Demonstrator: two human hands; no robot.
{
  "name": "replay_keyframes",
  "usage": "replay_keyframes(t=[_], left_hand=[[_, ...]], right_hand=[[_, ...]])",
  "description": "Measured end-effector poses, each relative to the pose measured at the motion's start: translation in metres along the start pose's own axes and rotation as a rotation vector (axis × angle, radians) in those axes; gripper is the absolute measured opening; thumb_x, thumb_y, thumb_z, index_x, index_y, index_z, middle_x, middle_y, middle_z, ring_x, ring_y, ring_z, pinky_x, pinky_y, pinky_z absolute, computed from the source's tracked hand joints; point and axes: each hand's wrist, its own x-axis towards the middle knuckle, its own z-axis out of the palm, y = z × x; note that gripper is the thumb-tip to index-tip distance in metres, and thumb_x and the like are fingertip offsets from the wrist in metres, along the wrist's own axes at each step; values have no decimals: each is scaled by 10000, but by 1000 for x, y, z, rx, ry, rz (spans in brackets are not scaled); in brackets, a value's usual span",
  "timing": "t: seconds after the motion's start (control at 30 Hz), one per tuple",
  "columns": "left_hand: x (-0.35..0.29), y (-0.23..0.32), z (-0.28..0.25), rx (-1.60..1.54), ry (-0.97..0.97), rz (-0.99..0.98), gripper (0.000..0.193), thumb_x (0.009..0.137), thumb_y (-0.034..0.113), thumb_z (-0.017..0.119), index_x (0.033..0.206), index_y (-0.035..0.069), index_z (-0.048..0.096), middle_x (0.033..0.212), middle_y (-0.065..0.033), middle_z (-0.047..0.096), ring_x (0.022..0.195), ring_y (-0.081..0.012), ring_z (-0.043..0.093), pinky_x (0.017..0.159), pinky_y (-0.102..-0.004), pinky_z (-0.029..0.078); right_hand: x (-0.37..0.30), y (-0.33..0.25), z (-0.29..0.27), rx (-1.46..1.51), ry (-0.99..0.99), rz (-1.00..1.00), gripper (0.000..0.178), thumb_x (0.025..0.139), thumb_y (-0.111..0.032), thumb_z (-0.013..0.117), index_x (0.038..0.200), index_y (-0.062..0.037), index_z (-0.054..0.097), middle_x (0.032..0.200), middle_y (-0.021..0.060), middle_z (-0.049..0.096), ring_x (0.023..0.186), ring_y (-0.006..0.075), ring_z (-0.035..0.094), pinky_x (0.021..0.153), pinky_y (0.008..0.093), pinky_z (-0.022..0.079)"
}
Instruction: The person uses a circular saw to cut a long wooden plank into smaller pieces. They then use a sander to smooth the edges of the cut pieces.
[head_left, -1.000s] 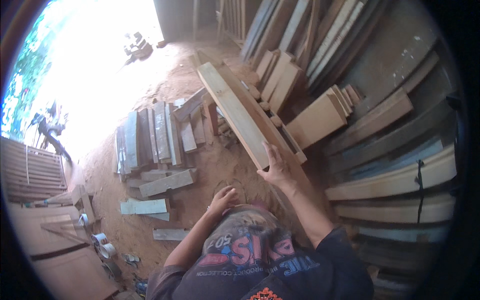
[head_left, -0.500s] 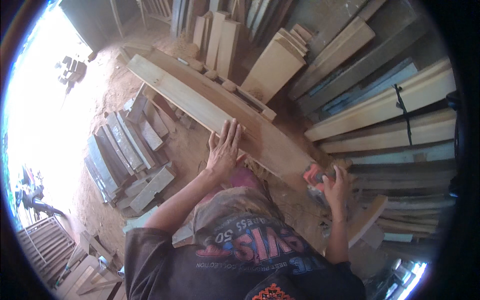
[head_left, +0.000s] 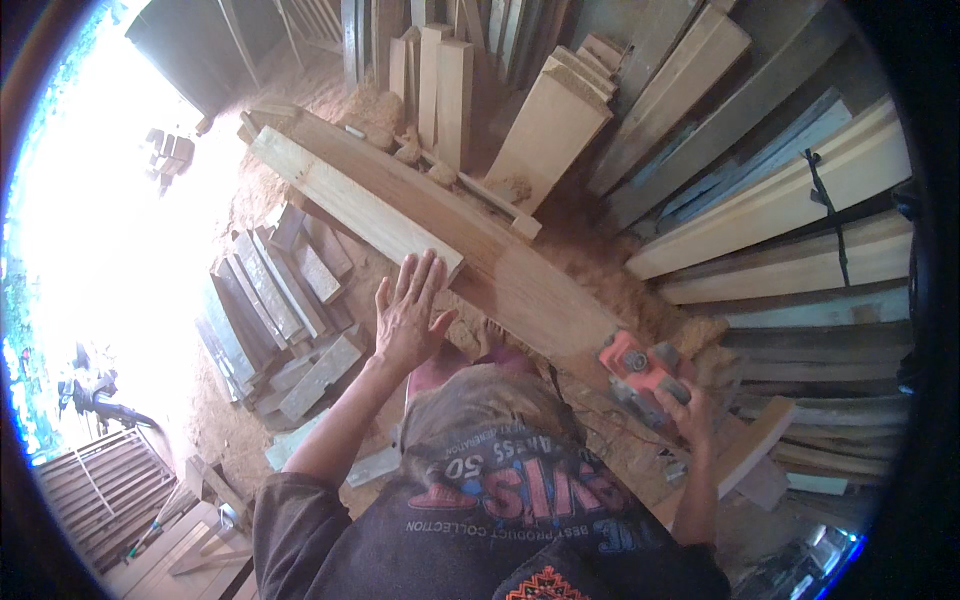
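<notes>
My left hand (head_left: 405, 320) is open, its fingers stretched out together and the thumb apart. The fingertips lie on the near end of a pale, narrow wooden board (head_left: 345, 190). That board lies lengthwise on a wider, browner plank (head_left: 500, 255), which runs from far left to near right. My right hand (head_left: 690, 410) is closed around the rear handle of a red and grey electric hand planer (head_left: 640, 370). The planer is at the plank's near right end; whether its sole touches the wood cannot be made out.
Sawdust (head_left: 600, 270) covers the ground beyond the plank. Cut boards (head_left: 550, 130) lean at the back, and long timbers (head_left: 780, 215) are stacked along the right. A pile of offcuts (head_left: 275, 300) lies left of my arm. A slatted wooden panel (head_left: 105, 485) is at lower left.
My left hand has slid left and nearer, so the narrow board's end now shows beside its fingers. The planer in my right hand has turned, with more of its side visible. The view has shifted slightly.
</notes>
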Motion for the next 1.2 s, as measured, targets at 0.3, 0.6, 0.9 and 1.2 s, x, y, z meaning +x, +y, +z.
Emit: replay_keyframes(t=[0.3, 0.6, 0.9, 1.2], left_hand=[[-11, 1, 11, -80, 59, -121, 948, 974, 395, 784, 1746, 189, 275, 1827, -102, 225, 1685, -363, 189, 1284, -595, 262], [-100, -65, 92, -552, 260, -618, 946, 958, 327, 786, 1715, 53, 289, 1772, -220, 311, 1620, -398, 345, 1269, -504, 356], [-286, -65, 200, -769, 177, -1562, 939, 895, 356, 857, 1645, -3, 422, 1615, -293, 523, 1525, -416, 490, 1263, -457, 396], [-200, -120, 155, -1295, 558, -1261, 806, 1000, 327, 804, 1646, 13, 440, 1640, -199, 531, 1472, -312, 553, 1089, -412, 551]], right_hand=[[21, -90, 9, 206, -265, 9, 472, 1050, -449, 727, 1027, 21, 758, 819, 18, 670, 712, 95, 613, 620, 299, 501], [71, -252, 72, 270, -471, -398, 439, 1124, -421, 604, 983, -17, 702, 714, -46, 582, 586, 39, 522, 537, 231, 447], [132, -426, 151, 283, -604, -459, 451, 1105, -439, 612, 877, -66, 725, 657, -37, 590, 565, 70, 576, 520, 322, 452], [196, -566, 225, 294, -678, -601, 621, 1111, -593, 528, 922, -44, 749, 673, -35, 538, 515, 69, 486, 448, 292, 412]])
